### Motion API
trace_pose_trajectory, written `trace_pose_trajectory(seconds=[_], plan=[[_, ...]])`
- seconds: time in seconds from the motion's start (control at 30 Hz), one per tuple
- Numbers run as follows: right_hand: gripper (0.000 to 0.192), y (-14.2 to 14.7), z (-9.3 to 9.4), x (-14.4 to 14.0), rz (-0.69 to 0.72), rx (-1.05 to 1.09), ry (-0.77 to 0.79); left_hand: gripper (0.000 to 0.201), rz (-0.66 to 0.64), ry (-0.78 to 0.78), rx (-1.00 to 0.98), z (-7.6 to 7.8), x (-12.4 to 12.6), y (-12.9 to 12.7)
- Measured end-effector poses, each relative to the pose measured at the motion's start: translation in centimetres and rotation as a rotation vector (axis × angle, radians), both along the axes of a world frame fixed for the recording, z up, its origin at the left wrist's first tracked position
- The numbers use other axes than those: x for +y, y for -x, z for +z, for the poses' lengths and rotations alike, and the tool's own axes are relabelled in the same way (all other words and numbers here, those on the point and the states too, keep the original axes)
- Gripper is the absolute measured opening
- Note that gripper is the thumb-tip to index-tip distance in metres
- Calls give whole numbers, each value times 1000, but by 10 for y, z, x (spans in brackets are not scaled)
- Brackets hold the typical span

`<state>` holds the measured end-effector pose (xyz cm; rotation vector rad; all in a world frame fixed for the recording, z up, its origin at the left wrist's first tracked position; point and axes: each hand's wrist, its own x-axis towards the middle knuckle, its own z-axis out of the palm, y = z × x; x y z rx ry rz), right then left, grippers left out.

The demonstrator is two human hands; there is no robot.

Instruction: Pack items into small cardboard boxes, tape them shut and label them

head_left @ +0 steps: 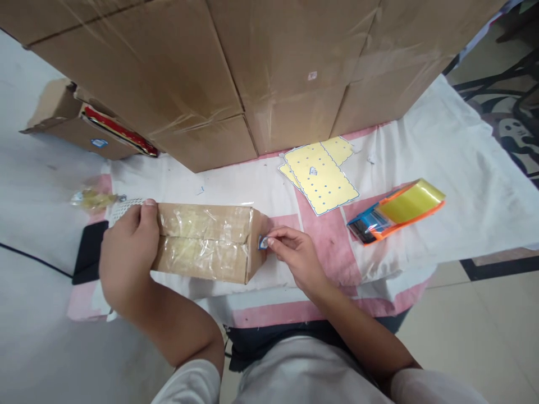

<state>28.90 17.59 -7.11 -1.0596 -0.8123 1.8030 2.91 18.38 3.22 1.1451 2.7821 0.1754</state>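
Note:
A small taped cardboard box lies lengthwise on the cloth-covered table in front of me. My left hand is wrapped over its left end, with the thumb along the top edge; the fingertips behind are hidden. At the box's right end, my right hand pinches a small blue-and-white sticker against the end face. Whether the sticker is fully stuck down, I cannot tell. Clear tape shines along the box's upper side.
Large stacked cartons stand along the back. Yellow cut-out paper sheets and an orange-and-blue tape dispenser lie right. At left are a dark phone, a crumpled plastic packet and an open carton. Pink-and-white cloth covers the table.

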Motion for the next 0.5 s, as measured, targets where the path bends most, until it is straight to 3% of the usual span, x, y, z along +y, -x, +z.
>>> trace_pose_trajectory(seconds=[0.5], plan=[[23, 16, -4, -4, -49, 5, -36, 56, -15, -14, 10, -2, -1, 4]])
